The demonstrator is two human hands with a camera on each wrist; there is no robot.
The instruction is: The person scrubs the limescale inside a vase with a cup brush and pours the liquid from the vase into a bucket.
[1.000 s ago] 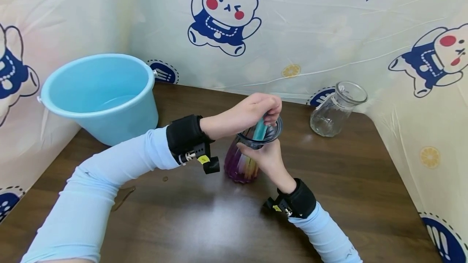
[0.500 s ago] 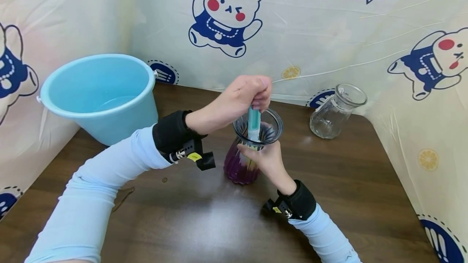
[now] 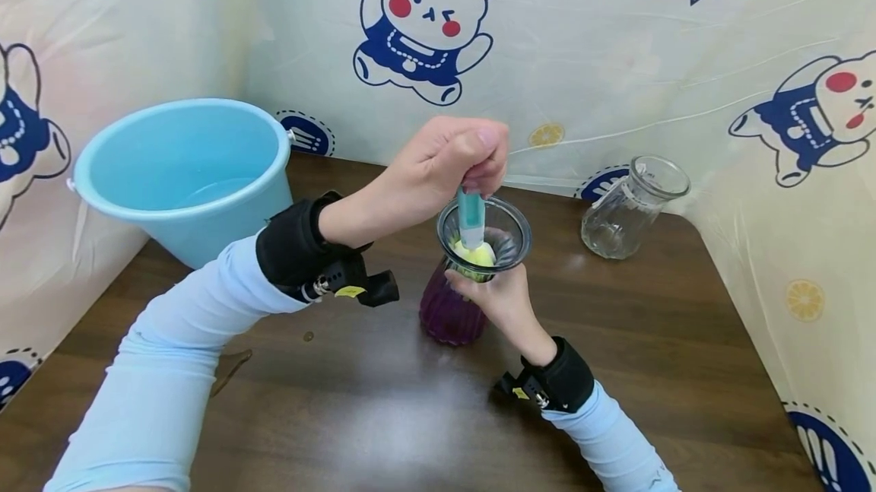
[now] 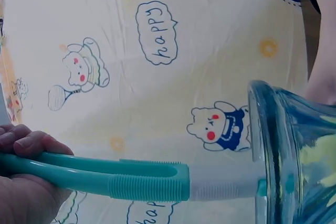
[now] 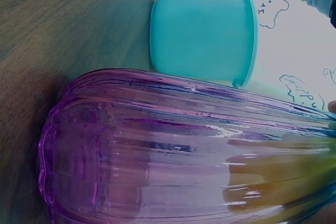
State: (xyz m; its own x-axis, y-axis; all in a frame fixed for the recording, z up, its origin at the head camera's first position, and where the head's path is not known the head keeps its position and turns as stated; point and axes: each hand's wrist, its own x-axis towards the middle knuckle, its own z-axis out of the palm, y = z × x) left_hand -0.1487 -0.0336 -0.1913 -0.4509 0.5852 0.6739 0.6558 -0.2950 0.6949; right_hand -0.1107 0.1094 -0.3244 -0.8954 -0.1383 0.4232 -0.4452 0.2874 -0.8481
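Observation:
A tall ribbed glass vase [image 3: 452, 313], purple low down and bluish at the rim, stands slightly tilted in the head view on the brown table. My right hand [image 3: 503, 298] grips it just under the rim. Above the mouth, my left hand [image 3: 455, 153] is curled round the teal handle [image 4: 149, 182] of a bottle brush, with a white collar below it. The brush's yellow-green sponge head [image 3: 475, 256] sits in the vase's neck. Through the glass in the right wrist view, the sponge [image 5: 283, 174] shows blurred in the upper part, above the purple base.
A light blue bucket [image 3: 260, 226] stands at the back left, its inner bottom partly visible. At the back right is a clear glass bottle [image 3: 619, 222] with a wide mouth. A printed curtain [image 3: 547, 58] hangs behind the table [image 3: 383, 416].
My left hand has risen and moved slightly left, drawing the brush up. Its sponge has come from low in the vase to the neck. My right hand keeps its grip in place.

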